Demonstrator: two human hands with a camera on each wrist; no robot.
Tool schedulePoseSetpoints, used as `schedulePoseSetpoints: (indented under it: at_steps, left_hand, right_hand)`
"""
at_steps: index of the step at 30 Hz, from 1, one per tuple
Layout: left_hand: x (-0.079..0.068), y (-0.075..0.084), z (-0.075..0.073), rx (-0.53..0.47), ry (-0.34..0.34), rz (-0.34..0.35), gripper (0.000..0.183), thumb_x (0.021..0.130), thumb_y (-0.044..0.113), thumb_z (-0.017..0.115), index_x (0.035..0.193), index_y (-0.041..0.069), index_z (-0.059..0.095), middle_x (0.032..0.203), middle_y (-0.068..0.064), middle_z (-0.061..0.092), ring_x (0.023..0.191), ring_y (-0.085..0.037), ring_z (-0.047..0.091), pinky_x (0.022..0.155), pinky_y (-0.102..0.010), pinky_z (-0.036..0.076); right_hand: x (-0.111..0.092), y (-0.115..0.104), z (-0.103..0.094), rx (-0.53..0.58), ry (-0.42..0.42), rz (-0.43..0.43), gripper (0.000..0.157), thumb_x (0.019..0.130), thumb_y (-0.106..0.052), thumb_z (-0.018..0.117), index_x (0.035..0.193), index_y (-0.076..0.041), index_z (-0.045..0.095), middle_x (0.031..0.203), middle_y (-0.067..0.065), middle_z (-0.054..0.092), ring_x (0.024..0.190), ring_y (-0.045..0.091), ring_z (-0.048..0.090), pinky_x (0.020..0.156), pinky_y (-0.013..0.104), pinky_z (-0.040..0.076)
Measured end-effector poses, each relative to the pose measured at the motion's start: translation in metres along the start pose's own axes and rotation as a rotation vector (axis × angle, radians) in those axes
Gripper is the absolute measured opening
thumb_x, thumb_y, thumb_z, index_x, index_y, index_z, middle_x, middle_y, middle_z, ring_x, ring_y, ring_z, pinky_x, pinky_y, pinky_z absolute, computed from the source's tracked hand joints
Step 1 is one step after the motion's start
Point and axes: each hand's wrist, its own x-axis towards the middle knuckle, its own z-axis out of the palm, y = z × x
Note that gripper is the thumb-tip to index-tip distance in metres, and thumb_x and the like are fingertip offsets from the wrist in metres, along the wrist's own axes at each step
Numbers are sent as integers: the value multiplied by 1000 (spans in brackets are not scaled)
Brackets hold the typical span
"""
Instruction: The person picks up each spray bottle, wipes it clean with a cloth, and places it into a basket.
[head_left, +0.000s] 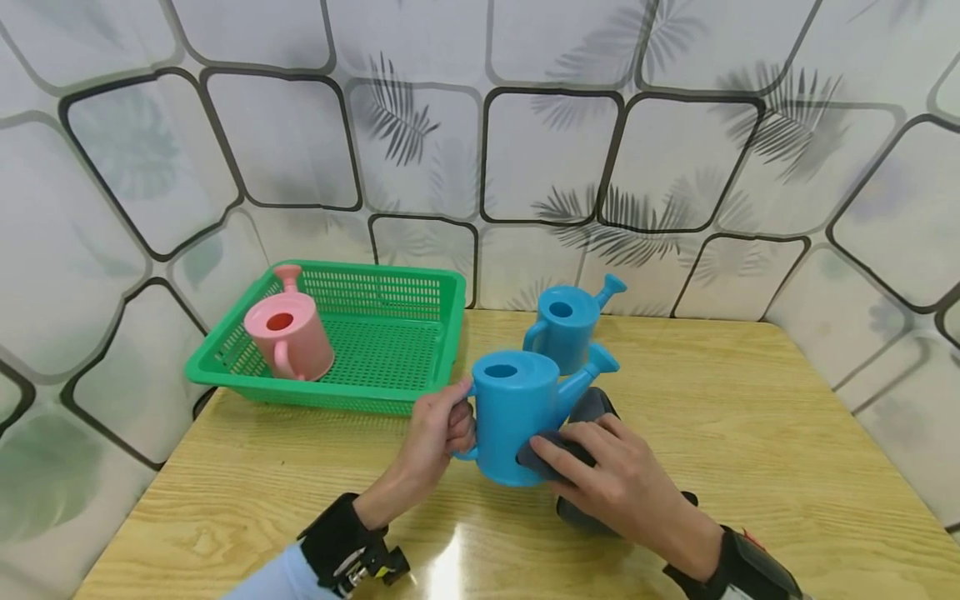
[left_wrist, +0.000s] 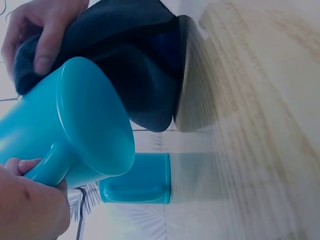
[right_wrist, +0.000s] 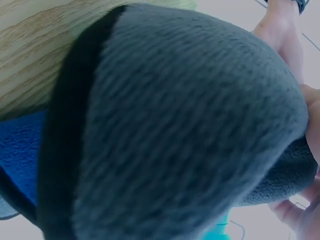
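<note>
A blue watering can (head_left: 513, 417) is held above the table, its spout pointing right. My left hand (head_left: 438, 429) grips its handle with curled fingers. Against the can's lower right side, my right hand (head_left: 618, 475) holds a dark grey cloth (head_left: 557, 454), and part of the cloth hangs down beneath that hand. In the left wrist view the can's base (left_wrist: 97, 120) faces the camera and the cloth (left_wrist: 135, 65) touches its side. The cloth (right_wrist: 190, 115) fills most of the right wrist view, with a blue patch showing at the left.
Behind the held can, a second blue watering can (head_left: 567, 321) stands on the wooden table (head_left: 750, 433). At the left back is a green basket (head_left: 375, 392) with a pink watering can (head_left: 292, 337) inside. A patterned curtain-like wall (head_left: 420, 150) borders the table.
</note>
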Motion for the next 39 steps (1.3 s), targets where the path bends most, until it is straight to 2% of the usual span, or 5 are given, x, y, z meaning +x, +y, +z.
schedulePoseSetpoints:
  at_steps: [7, 12, 23, 26, 39]
  left_hand:
    - [-2, -3, 3, 34, -19, -29, 54, 102, 24, 47, 52, 16, 28, 45, 10, 27, 39, -7, 26, 45, -23, 25]
    - [-2, -7, 4, 49, -35, -35, 54, 102, 24, 46, 51, 16, 28, 44, 11, 28, 39, -7, 27, 44, -22, 26]
    - [-3, -10, 3, 53, -36, -37, 56, 102, 23, 45, 51, 11, 24, 44, 10, 26, 38, -8, 26, 43, -22, 27]
    - [-3, -10, 4, 42, -33, -27, 56, 102, 22, 45, 52, 11, 23, 44, 9, 26, 38, -8, 25, 43, -22, 26]
    - [-5, -12, 3, 31, -26, -12, 57, 101, 22, 46, 52, 7, 20, 44, 9, 24, 37, -8, 25, 43, -23, 26]
  right_hand:
    - [8, 2, -2, 6, 169, 86, 42, 96, -41, 57, 115, -6, 71, 88, 15, 68, 77, 25, 62, 56, 43, 55]
    - [11, 4, -4, 3, 224, 157, 46, 100, -41, 48, 114, -4, 71, 88, 18, 67, 75, 27, 62, 53, 45, 56]
    - [11, 7, -7, -29, 245, 238, 46, 99, -41, 48, 113, -4, 71, 86, 18, 66, 71, 28, 62, 51, 46, 56]
    - [9, 8, -7, -19, 224, 247, 43, 97, -39, 55, 114, -3, 71, 87, 18, 67, 73, 28, 63, 53, 46, 57]
    - [6, 6, -5, 21, 235, 219, 43, 98, -39, 52, 112, -4, 72, 86, 15, 69, 71, 25, 63, 50, 42, 54]
